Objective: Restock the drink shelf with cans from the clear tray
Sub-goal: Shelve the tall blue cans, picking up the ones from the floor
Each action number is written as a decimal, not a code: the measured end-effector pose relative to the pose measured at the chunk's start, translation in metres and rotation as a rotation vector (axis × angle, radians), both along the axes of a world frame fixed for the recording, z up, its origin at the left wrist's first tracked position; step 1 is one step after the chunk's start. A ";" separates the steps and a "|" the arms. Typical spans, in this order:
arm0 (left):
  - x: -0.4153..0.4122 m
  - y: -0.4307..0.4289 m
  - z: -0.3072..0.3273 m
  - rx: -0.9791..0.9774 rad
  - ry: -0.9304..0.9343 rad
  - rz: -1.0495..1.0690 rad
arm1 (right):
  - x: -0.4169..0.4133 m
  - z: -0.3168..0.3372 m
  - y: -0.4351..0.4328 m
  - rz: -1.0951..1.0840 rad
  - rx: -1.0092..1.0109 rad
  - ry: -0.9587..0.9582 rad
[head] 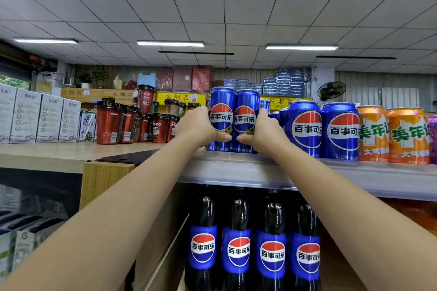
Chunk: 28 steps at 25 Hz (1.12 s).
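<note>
The drink shelf point(272, 169) carries the cola row. On its front edge stand two tall blue cola cans point(234, 120), touching. Left hand point(201, 125) and right hand point(264, 129) each grip one, probably squaring them. The clear tray is out of view.

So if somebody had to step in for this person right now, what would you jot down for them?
Left hand: wrapped around the left tall blue can, at the front edge of the top shelf.
Right hand: wrapped around the right tall blue can, touching its neighbour.
Both cans stand upright on the shelf, left of the shorter blue cans and orange cans.
Done: these two are on the shelf, not yet released.
Left: let go and fetch more. The clear tray is not in view, so how many remain is unknown.
</note>
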<state>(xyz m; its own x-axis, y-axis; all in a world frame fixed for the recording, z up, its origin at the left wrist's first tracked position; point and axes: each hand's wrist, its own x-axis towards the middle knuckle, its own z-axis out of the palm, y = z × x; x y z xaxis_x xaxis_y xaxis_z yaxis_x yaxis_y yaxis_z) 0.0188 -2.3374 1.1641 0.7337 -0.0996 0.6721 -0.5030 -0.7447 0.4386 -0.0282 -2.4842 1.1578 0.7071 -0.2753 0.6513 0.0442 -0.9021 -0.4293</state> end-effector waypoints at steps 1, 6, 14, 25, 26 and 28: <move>-0.001 0.001 -0.003 -0.030 0.007 -0.021 | -0.002 -0.002 0.000 0.008 0.022 -0.028; -0.030 0.003 -0.016 -0.259 -0.256 -0.034 | -0.025 -0.013 0.011 -0.065 -0.160 -0.416; -0.109 -0.010 -0.119 -0.276 -0.441 -0.542 | -0.132 -0.118 -0.017 0.108 -0.302 -0.586; -0.340 -0.121 -0.479 0.484 0.470 -0.784 | -0.465 -0.511 -0.122 -0.368 0.290 0.607; -0.374 -0.132 -0.511 0.529 0.568 -0.799 | -0.504 -0.539 -0.125 -0.427 0.397 0.691; -0.443 -0.151 -0.563 0.596 0.811 -0.840 | -0.582 -0.583 -0.129 -0.541 0.561 0.804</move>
<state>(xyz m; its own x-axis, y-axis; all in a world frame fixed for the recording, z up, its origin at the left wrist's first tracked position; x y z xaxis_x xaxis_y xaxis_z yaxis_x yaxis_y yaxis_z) -0.4243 -2.4885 0.6009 0.4750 -0.8481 -0.2345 -0.6560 -0.5190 0.5480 -0.6105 -2.6129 0.5752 0.5650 -0.7849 -0.2544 -0.7685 -0.3884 -0.5085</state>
